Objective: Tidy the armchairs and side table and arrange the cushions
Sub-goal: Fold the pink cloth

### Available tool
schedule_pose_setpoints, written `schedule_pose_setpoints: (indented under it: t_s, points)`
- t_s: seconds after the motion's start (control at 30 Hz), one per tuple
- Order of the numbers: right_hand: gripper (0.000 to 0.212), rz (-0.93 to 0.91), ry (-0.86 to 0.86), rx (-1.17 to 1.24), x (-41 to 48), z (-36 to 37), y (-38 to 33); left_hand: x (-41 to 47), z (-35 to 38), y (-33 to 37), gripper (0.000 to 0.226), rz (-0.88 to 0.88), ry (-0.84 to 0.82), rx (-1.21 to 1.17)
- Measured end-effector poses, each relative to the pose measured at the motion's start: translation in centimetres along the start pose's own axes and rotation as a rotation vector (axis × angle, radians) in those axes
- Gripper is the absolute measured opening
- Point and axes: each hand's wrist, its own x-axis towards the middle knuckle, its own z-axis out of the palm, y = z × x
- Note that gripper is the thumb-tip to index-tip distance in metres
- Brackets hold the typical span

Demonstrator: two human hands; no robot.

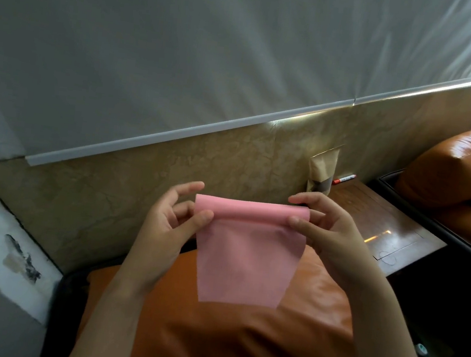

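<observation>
Both my hands, left hand (163,223) and right hand (321,229), pinched the rolled top edge of a pink cloth (244,256) between thumb and fingers, holding it over the orange armchair cushion (238,341) so it hung flat, probably to fold it.

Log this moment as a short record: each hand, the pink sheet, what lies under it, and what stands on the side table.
left hand: pinches the pink sheet at its top left corner
right hand: pinches its top right corner
sheet state: top edge rolled over, rest hanging
below: orange cushion
side table: brown pouch upright by the wall, marker lying beside it
far right: orange armchair
</observation>
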Motion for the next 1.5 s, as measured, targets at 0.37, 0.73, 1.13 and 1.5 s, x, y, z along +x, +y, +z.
schedule_pose_setpoints:
  t_s: [0.37,0.73,1.13,1.5]
  points:
    - [0.027,-0.008,-0.025,0.002,-0.08,-0.19,0.14,-0.23,0.2,0.14,0.024,-0.065,-0.079,-0.037]
    - [0.024,-0.005,-0.086,0.078,-0.38,0.17,-0.56,-0.29,-0.04,0.35,0.023,-0.05,-0.076,-0.173]
    - [0.018,-0.008,-0.031,0.025,-0.35,-0.03,-0.38,0.05,0.11,-0.09,0.029,-0.05,-0.005,-0.08]
    - [0.038,0.078,-0.018,0.043,0.05,-0.55,0.32,0.17,0.06,-0.32,0.039,-0.072,0.011,-0.015]
